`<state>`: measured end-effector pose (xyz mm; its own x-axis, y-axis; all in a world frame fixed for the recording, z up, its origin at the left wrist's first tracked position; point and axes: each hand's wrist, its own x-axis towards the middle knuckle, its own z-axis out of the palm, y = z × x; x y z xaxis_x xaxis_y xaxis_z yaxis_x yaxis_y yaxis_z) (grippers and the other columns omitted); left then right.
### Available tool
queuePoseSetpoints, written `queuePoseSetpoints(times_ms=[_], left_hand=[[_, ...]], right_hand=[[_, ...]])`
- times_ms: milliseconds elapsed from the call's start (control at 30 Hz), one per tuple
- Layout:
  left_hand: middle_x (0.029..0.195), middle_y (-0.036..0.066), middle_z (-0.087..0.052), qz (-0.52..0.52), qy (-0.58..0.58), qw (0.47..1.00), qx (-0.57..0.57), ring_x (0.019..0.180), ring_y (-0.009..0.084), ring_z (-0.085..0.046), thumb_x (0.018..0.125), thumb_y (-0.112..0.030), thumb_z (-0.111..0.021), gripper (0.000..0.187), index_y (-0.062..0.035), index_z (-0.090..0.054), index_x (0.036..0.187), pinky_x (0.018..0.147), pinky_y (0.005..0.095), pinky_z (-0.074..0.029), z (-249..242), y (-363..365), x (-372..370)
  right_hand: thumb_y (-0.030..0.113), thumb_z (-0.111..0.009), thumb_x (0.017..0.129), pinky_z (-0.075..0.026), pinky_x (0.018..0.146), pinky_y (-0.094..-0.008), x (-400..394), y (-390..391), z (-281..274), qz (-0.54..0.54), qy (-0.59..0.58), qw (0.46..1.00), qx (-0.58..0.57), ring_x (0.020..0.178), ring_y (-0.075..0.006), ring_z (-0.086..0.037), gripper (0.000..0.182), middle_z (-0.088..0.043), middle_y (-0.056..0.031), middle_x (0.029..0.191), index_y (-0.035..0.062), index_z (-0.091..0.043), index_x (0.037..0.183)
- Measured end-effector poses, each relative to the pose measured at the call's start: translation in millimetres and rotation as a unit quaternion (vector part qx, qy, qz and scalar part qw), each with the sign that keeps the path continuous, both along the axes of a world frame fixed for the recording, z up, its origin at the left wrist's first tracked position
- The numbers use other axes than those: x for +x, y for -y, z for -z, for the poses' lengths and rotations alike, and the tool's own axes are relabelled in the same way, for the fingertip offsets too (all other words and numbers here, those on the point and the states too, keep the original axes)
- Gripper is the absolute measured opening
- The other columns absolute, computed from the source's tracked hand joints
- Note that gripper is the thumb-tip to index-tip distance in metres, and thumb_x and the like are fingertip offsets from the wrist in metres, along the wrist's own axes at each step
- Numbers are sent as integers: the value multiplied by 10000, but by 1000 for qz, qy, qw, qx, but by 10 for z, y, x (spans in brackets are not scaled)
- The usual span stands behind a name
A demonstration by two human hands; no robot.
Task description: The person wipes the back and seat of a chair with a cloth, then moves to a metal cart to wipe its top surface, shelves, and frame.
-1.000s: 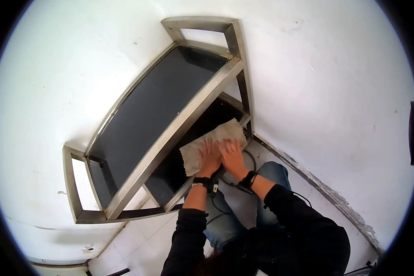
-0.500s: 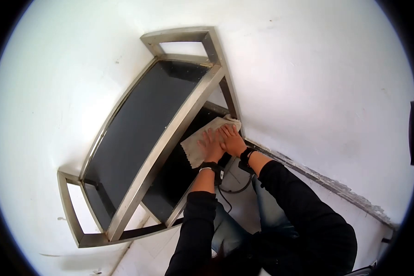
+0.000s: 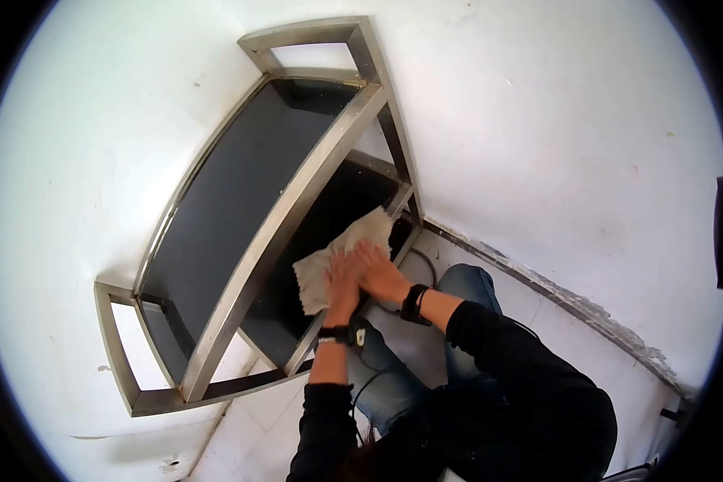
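Across the black lower shelf (image 3: 352, 194), a beige cloth (image 3: 348, 239) slants lengthwise toward upper right, under open, flattened hands (image 3: 342, 284) (image 3: 379, 271).

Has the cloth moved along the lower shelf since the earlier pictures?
Yes. The cloth now lies farther from the right-hand metal upright, shifted leftward along the lower shelf.

The frame (image 3: 296, 197) looks like metal, brushed and a little shiny. The upper panel (image 3: 237, 173) is dark, smooth and glossy like glass; the lower panel (image 3: 285, 321) is also dark and glossy. The cloth (image 3: 317, 277) looks soft and matt, with jagged edges. The wall (image 3: 530, 136) is smooth, but rough and peeling near its bottom strip (image 3: 566, 309).
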<state>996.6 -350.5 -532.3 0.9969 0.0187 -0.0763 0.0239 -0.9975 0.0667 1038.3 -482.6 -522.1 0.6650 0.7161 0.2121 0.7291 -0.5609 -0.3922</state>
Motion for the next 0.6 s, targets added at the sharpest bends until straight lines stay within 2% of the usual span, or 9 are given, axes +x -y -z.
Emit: queuePoseSetpoints(times_ms=[33, 67, 133, 200, 300, 400, 467, 567, 600], left_hand=[[1355, 93, -73, -1, 1, 1000, -1, 1249, 285, -33, 741, -113, -480, 645, -98, -142, 1290, 968, 498, -78, -3, -49, -153], [1347, 100, -105, -13, 5, 1000, -16, 1245, 296, -54, 728, -90, -484, 638, -103, -171, 1284, 966, 501, -83, -44, -85, -321], [1340, 108, -137, -23, 10, 999, -32, 1241, 307, -76, 715, -66, -488, 634, -107, -199, 1278, 964, 503, -87, -183, -97, -502], [1348, 100, -99, -44, -15, 990, -132, 1242, 311, -63, 708, -69, -506, 666, -130, -181, 1287, 953, 528, -75, -305, -56, -620], [1352, 94, -76, -54, 2, 992, -110, 1242, 314, -50, 702, -78, -526, 689, -152, -173, 1289, 937, 557, -69, -193, -40, -569], [1348, 96, -92, -42, 6, 995, -92, 1240, 320, -49, 706, -98, -534, 696, -166, -163, 1291, 918, 587, -65, -162, 42, -303], [1347, 96, -96, -36, 5, 997, -68, 1239, 325, -51, 708, -115, -543, 699, -167, -160, 1291, 910, 598, -64, -92, 94, -23], [1345, 99, -102, -21, -2, 998, -55, 1235, 334, -57, 709, -151, -563, 713, -170, -152, 1291, 891, 620, -69, -208, 235, 349], [1344, 103, -105, -11, -9, 998, -64, 1233, 338, -61, 708, -171, -574, 723, -171, -147, 1292, 881, 632, -74, -252, 288, 450]], right_hand=[[288, -486, 743, -113, 993, -423, -92, -47, 141, -9, 6, 994, 109, 1210, -287, -187, 572, -295, -166, 1254, -12, -315, 1199], [261, -545, 705, -136, 995, -401, -179, -72, 155, -13, 5, 992, 126, 1202, -265, -213, 582, -310, -148, 1248, 14, -338, 1190], [267, -571, 684, -147, 993, -395, -173, -66, 132, -49, 16, 994, 100, 1197, -262, -224, 592, -319, -141, 1242, 32, -352, 1182], [272, -598, 663, -158, 991, -390, -129, -11, 114, -87, 23, 993, 72, 1192, -259, -235, 604, -328, -134, 1236, 50, -366, 1174], [290, -642, 612, -173, 987, -384, 123, 73, 85, -129, 25, 991, 26, 1178, -259, -256, 636, -346, -121, 1218, 77, -388, 1155], [309, -648, 594, -168, 989, -382, 344, 121, 119, -107, 58, 988, 97, 1167, -262, -270, 646, -351, -120, 1212, 105, -398, 1153], [246, -685, 553, -207, 971, -383, 502, 165, 76, -35, 83, 989, 120, 1127, -270, -317, 570, -414, -96, 1141, 111, -469, 1063], [346, -669, 552, -145, 995, -382, 771, 293, -113, -32, 39, 999, 5, 1182, -265, -249, 718, -321, -127, 1237, 146, -382, 1179], [346, -669, 552, -145, 995, -382, 861, 331, -150, -35, 41, 999, 3, 1182, -265, -249, 718, -321, -127, 1237, 146, -382, 1179]])
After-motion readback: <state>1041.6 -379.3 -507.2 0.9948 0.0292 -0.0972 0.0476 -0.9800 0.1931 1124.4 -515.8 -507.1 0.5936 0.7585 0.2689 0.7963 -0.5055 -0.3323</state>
